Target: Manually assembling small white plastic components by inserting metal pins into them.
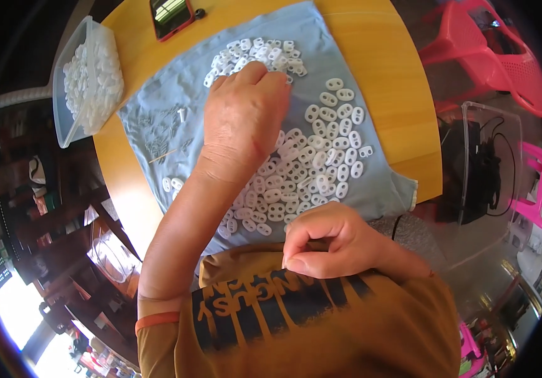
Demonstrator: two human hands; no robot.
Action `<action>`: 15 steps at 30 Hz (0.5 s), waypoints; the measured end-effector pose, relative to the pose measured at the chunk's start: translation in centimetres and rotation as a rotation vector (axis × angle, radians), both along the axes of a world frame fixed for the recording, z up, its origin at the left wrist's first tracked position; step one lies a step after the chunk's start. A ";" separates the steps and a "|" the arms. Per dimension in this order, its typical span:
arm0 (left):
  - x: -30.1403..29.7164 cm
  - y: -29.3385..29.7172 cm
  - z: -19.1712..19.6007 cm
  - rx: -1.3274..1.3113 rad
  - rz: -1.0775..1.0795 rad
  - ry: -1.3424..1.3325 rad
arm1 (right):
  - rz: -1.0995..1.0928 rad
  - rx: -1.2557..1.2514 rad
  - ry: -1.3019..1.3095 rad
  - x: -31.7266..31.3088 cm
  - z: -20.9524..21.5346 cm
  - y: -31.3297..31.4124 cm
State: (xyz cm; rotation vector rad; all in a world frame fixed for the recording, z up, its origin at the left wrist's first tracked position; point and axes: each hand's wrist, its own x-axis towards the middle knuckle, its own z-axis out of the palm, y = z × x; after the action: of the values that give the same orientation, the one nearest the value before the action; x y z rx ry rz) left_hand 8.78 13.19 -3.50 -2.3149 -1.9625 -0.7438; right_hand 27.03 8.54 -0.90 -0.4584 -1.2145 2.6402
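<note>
My left hand (244,110) reaches over a heap of small white plastic pieces (255,51) on a blue cloth (340,57). Its fingers curl down at the heap's near edge and their tips are hidden behind the hand. My right hand (331,242) is held close to my shirt, below the cloth. Its thumb and forefinger are pinched together; a tiny pale tip shows there, too small to name. Between the hands lies a broad spread of white oval plastic pieces, each with two holes (276,211). Part of the spread is covered by my left forearm.
Thin metal pins (161,129), a small white peg (181,114) and a thin wooden stick (162,157) lie on the cloth's left. A clear tub of white pieces (88,79) and a phone (171,17) rest on the wooden table (403,82). A red chair (516,72) stands right.
</note>
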 end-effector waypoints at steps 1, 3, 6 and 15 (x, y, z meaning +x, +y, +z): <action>0.1 0.1 -0.2 -0.032 0.036 -0.010 | 0.000 0.024 0.002 0.0 -0.1 0.0; 0.4 0.3 -0.1 -0.046 0.039 -0.004 | -0.003 0.050 0.005 0.1 -0.4 -0.1; 0.7 0.5 -0.2 -0.066 0.031 0.022 | -0.059 0.121 0.022 0.3 -0.6 -0.2; 0.2 0.8 0.6 -0.150 -0.026 0.069 | -0.103 0.122 -0.048 0.1 -0.1 0.0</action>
State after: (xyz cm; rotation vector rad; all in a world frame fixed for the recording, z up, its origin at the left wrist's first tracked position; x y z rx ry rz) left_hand 8.97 13.96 -2.93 -2.4172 -2.0280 -0.5265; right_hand 27.17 8.58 -1.02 -0.5499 -1.3198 2.4665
